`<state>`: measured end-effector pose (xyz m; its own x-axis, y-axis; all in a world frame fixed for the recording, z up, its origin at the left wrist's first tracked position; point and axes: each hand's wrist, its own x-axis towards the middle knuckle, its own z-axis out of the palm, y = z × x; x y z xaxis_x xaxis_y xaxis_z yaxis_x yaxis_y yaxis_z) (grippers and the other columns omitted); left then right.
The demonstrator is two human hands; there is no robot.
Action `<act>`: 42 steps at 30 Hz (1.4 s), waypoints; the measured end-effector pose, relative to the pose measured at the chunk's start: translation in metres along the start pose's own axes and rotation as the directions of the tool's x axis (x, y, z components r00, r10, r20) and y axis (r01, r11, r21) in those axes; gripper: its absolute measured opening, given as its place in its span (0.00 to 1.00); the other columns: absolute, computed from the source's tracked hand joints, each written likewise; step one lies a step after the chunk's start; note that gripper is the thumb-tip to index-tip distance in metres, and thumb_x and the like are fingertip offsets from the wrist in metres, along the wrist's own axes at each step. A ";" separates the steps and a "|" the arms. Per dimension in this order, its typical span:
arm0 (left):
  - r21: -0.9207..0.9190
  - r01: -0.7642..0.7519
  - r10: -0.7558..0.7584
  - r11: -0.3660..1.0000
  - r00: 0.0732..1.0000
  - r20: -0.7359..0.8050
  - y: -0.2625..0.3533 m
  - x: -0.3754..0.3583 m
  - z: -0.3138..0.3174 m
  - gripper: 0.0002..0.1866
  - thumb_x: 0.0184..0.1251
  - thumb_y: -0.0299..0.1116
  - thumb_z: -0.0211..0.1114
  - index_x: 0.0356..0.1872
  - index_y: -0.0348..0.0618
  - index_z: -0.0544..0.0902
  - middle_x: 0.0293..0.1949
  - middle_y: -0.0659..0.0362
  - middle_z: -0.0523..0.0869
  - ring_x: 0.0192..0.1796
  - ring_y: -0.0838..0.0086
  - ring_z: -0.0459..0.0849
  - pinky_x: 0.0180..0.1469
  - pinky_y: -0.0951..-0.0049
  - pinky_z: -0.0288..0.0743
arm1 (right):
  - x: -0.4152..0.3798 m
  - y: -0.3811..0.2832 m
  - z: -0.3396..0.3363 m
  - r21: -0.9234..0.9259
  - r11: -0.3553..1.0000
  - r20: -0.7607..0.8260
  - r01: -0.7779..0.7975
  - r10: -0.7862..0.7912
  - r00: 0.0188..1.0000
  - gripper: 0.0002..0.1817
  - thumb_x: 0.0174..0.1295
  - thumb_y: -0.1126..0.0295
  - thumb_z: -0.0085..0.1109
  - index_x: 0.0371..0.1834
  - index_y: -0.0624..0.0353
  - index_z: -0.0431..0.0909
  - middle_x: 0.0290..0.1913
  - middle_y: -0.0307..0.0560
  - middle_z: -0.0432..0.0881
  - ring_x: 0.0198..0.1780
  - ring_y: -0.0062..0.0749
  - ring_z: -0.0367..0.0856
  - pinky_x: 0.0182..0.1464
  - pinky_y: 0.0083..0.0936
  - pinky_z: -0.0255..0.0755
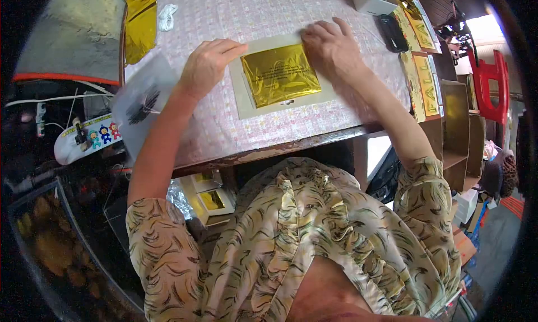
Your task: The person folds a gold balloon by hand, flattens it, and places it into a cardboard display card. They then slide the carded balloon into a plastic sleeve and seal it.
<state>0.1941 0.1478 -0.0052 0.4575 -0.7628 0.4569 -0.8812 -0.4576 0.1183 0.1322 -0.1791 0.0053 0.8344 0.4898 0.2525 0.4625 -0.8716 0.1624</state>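
A pale card [245,105] with a hang hole at its near edge lies on the patterned tablecloth in front of me. On it sits a shiny gold foil packet [280,75] with dark printed lines. My left hand [208,65] pinches the card's far left corner between thumb and fingers. At the far right corner is my right hand [336,49], palm down, its fingers loosely apart and partly blurred. Whether its hidden fingertips touch the card cannot be made out.
Gold foil [140,28] and a white cord bundle [167,17] lie at the table's left. A clear plastic bag [147,92] hangs over the left edge. At right are a black case [392,33], a white box [371,0] and "FALL" cards [427,87].
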 end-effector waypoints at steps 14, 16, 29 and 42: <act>0.039 0.186 -0.188 0.982 0.980 0.057 0.022 -0.021 0.005 0.30 0.61 0.15 0.57 0.65 0.49 0.83 0.63 0.60 0.84 0.60 0.67 0.85 0.64 0.60 0.73 | 0.016 -0.091 0.017 0.240 0.953 0.109 -0.188 0.166 0.980 0.40 0.81 0.40 0.36 0.81 0.63 0.60 0.82 0.52 0.63 0.84 0.43 0.57 0.85 0.44 0.45; 0.026 0.230 -0.231 0.973 0.970 0.072 0.029 -0.024 0.000 0.32 0.62 0.14 0.55 0.67 0.51 0.82 0.66 0.60 0.83 0.62 0.66 0.84 0.66 0.58 0.72 | 0.006 -0.076 0.023 0.186 0.946 0.065 -0.265 0.258 0.964 0.38 0.81 0.42 0.39 0.82 0.61 0.59 0.82 0.52 0.63 0.84 0.42 0.57 0.84 0.45 0.48; 0.153 0.430 -0.447 0.890 0.889 0.102 0.041 -0.031 0.003 0.34 0.68 0.17 0.50 0.73 0.58 0.78 0.77 0.72 0.74 0.79 0.63 0.70 0.77 0.39 0.57 | -0.028 -0.053 0.017 0.078 0.895 0.059 -0.440 0.436 0.898 0.41 0.79 0.40 0.42 0.84 0.58 0.55 0.84 0.51 0.58 0.85 0.45 0.55 0.83 0.51 0.46; -0.122 0.555 -0.549 0.823 0.832 0.080 0.004 0.020 -0.002 0.14 0.76 0.33 0.60 0.52 0.40 0.89 0.49 0.48 0.92 0.53 0.58 0.90 0.57 0.66 0.80 | -0.061 0.000 0.018 0.170 0.924 0.067 -0.342 0.335 0.940 0.39 0.81 0.44 0.41 0.83 0.63 0.55 0.84 0.56 0.58 0.85 0.49 0.52 0.82 0.52 0.47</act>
<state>0.2000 0.1316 0.0067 0.8739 -0.4201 0.2446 -0.4860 -0.7439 0.4587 0.0871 -0.2090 -0.0273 0.9593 0.1668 0.2278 0.1930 -0.9763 -0.0983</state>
